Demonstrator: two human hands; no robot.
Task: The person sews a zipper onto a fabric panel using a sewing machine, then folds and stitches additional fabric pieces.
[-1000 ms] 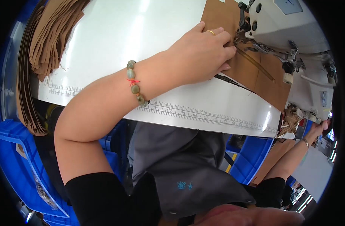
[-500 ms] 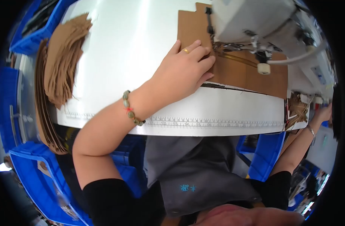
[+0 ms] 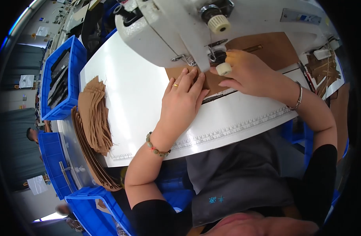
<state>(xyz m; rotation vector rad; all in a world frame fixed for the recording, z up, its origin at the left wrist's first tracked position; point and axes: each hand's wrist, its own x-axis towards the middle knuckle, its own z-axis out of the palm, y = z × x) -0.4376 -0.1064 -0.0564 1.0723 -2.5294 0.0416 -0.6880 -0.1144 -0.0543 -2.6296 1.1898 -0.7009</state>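
A brown panel (image 3: pixel 267 41) with a narrow slot-like strip lies under the head of a white sewing machine (image 3: pixel 168 35). My left hand (image 3: pixel 182 96), with a ring and a bead bracelet, lies flat on the panel's near left part, fingers stretched out just in front of the needle area. My right hand (image 3: pixel 249 72), wearing a silver bangle, is over the panel right of the needle area. Its thumb stands apart; the cream knob (image 3: pixel 224 69) partly covers the fingers. The needle itself is hidden behind the machine head.
A stack of brown pieces (image 3: pixel 94 116) with frayed threads lies at the left of the white table (image 3: pixel 129 90), which has a printed ruler (image 3: pixel 227 133) along its front. A blue bin (image 3: pixel 76 80) holds dark pieces. Brown scraps (image 3: pixel 322 70) lie at the right.
My right hand has come from beyond the table's right edge onto the panel beside the needle area. My left hand stays on the panel. The view has shifted, showing more of the room at left.
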